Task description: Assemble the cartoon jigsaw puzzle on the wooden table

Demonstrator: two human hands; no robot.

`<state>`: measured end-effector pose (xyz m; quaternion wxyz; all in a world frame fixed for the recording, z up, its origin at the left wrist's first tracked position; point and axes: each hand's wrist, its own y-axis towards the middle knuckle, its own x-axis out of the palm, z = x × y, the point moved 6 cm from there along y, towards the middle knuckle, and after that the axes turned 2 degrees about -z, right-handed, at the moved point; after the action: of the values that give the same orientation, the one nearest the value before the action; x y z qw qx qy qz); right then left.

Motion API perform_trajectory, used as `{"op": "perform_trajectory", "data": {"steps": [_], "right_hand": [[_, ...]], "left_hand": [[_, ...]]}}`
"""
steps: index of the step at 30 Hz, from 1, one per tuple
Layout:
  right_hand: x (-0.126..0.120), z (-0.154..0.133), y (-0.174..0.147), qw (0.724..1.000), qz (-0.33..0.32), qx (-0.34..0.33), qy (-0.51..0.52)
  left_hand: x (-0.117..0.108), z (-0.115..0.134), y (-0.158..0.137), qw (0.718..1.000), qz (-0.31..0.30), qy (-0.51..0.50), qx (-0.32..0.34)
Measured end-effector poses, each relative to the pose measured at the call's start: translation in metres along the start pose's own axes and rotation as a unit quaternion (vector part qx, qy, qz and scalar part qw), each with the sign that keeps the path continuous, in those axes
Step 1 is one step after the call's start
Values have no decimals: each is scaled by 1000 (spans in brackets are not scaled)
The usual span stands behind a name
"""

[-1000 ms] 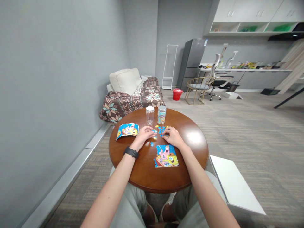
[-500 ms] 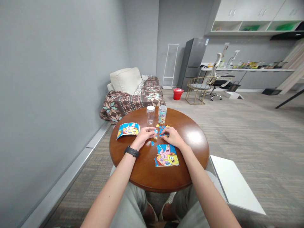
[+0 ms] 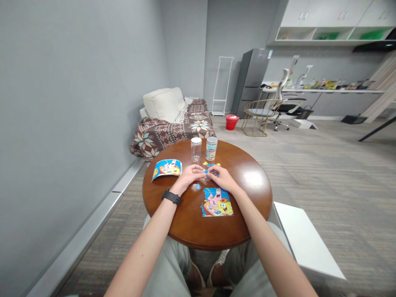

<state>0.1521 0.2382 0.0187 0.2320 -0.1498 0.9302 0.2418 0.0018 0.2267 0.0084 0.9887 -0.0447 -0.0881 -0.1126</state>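
Observation:
My left hand (image 3: 191,175) and my right hand (image 3: 223,178) meet above the middle of a round wooden table. Between their fingertips is a small blue jigsaw piece (image 3: 206,171), pinched from both sides. Several loose jigsaw pieces (image 3: 218,164) lie just beyond and under the fingers, partly hidden by them. One blue piece (image 3: 198,187) rests apart, nearer to me. Below my right wrist lies a partly assembled cartoon jigsaw (image 3: 217,202), its left edge uneven. A curved picture sheet (image 3: 167,168) with the same cartoon lies left of my left hand.
Behind the pieces stand a clear jar (image 3: 196,150) with a white lid and a printed jar (image 3: 211,149) with a silver lid. The table (image 3: 185,231) is close over my knees. A white box (image 3: 309,239) is at the right, a covered sofa (image 3: 173,130) behind.
My two hands have come together. My right hand moved slightly left and my left fingers slightly right, so their tips now meet at a blue jigsaw piece.

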Motion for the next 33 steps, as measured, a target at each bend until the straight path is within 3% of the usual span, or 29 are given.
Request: {"op": "perform_trajectory", "data": {"steps": [5,8,16,28,33], "right_hand": [[2,14,-1,968,0,139,210],[5,14,-4,947,-19,182,264],[6,19,-5,935,-40,185,298],[7,17,-5,916,-31,199,347],[5,17,-6,921,-26,199,335]], "left_hand": [[0,0,2,1000,9,13,1],[0,0,2,1000,16,22,-2],[3,1,2,999,-10,48,8],[-3,-4,8,999,10,41,-2],[-1,-5,8,999,-2,42,-5]]}}
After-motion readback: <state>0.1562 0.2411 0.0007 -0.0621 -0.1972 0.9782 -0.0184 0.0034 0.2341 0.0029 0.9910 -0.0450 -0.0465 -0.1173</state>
